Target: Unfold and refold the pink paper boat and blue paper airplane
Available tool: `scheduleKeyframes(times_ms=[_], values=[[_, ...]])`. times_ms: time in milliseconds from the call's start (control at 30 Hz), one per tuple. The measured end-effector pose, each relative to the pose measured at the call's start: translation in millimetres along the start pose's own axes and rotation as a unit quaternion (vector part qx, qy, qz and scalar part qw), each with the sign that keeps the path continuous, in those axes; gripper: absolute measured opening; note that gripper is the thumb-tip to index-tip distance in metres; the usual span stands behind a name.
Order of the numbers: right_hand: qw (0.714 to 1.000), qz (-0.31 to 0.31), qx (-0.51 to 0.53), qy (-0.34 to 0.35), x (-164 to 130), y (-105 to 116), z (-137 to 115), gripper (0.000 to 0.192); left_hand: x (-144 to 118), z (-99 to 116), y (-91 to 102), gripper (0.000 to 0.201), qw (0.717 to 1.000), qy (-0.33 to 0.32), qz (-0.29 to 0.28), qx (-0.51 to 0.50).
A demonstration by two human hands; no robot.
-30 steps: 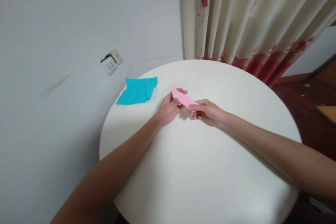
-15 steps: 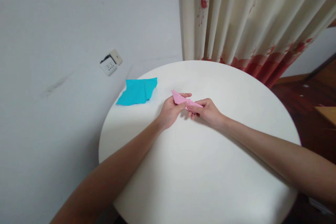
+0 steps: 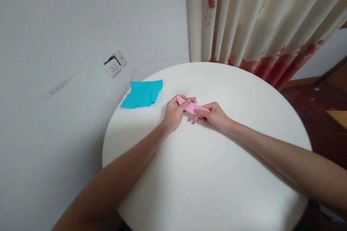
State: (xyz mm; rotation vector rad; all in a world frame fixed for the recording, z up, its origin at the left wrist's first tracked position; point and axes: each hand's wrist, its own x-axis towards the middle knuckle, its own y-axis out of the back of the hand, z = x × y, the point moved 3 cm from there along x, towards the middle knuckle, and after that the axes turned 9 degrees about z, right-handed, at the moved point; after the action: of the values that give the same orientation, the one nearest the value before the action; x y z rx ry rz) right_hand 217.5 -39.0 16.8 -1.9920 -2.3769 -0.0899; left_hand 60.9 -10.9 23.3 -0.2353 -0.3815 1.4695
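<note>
A narrow folded strip of pink paper (image 3: 193,107) lies low over the round white table (image 3: 206,173), held at both ends. My left hand (image 3: 175,112) pinches its left end with thumb and fingers. My right hand (image 3: 214,115) grips its right end. A creased sheet of blue paper (image 3: 142,94) rests on the table's far left edge, apart from both hands.
A grey wall with a white socket (image 3: 115,65) stands close on the left. A cream curtain with red flowers (image 3: 257,18) hangs behind the table. Dark wooden floor (image 3: 320,108) shows to the right.
The pink paper has come down from a raised, tilted hold to lie flatter and lower near the table. My two hands have drawn slightly closer together on it.
</note>
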Motion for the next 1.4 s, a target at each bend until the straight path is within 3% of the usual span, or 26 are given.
scheduleKeyframes(times_ms=[333,433,567,733,1033,1100,1233,1400], values=[[0.999,0.012,0.016,-0.029,1,3,-1,0.037,13,7,13.9,0.039,0.998,-0.03,0.042,-0.026],[1.0,0.019,0.012,-0.01,3,5,-1,0.038,7,0,9.1,0.049,0.999,0.028,-0.007,-0.023],[1.0,0.016,0.016,0.005,3,2,-2,0.038,-4,-12,1.6,0.029,0.99,0.063,-0.105,0.066],[1.0,0.023,-0.009,0.006,1,-2,-4,0.04,-3,-12,4.5,0.027,0.996,0.028,-0.023,0.088],[0.999,0.04,-0.016,-0.03,4,1,1,0.036,13,2,19.6,0.026,0.996,-0.002,0.091,0.012],[0.998,0.048,-0.012,-0.035,3,2,1,0.037,13,0,20.1,0.029,0.997,0.016,0.071,0.005],[0.998,0.053,0.008,-0.023,4,1,1,0.038,4,-11,11.4,0.032,0.994,0.079,-0.027,0.073],[0.998,0.049,-0.002,-0.028,5,1,4,0.039,-1,-12,7.8,0.031,0.992,0.05,-0.015,0.117]])
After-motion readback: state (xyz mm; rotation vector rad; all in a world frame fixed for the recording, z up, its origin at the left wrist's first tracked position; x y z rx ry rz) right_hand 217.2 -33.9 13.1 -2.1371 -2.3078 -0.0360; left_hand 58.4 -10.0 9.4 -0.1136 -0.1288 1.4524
